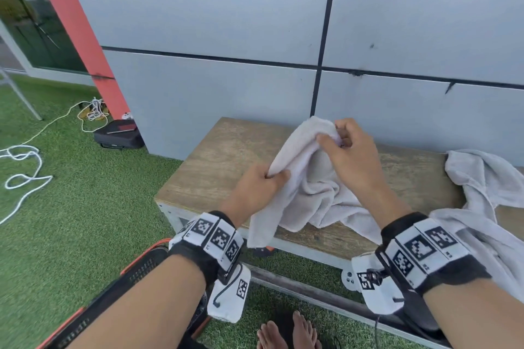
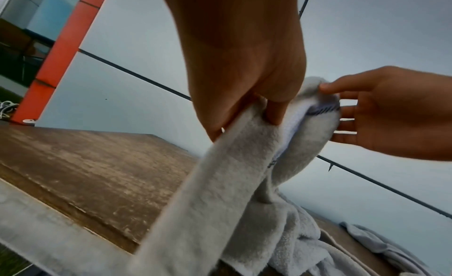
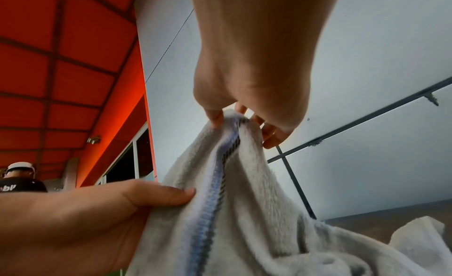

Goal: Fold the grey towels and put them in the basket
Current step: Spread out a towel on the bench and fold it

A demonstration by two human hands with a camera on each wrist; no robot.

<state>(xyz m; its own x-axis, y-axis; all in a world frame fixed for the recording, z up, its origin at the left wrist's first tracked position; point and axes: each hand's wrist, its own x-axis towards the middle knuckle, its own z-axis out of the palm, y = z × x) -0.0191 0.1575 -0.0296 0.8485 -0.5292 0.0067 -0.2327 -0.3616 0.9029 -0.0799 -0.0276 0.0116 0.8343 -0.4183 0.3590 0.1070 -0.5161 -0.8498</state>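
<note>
A light grey towel (image 1: pixel 309 178) is lifted above the wooden table (image 1: pixel 215 161), its lower part bunched on the top and one end hanging over the front edge. My left hand (image 1: pixel 266 178) pinches its lower left edge; in the left wrist view the left hand (image 2: pixel 249 86) pinches the towel (image 2: pixel 234 173). My right hand (image 1: pixel 340 139) pinches the raised top corner; in the right wrist view the right hand (image 3: pixel 232 114) grips the towel's (image 3: pixel 257 202) hemmed edge. A second grey towel (image 1: pixel 482 187) lies crumpled on the table's right end. The black and orange basket (image 1: pixel 136 272) stands on the grass at lower left.
A grey panelled wall (image 1: pixel 255 22) rises right behind the table. White cables (image 1: pixel 22 167) and a black case (image 1: pixel 119 134) lie on the artificial grass to the left. My bare feet (image 1: pixel 289 331) stand in front of the table. Another person (image 3: pixel 19 177) shows in the right wrist view.
</note>
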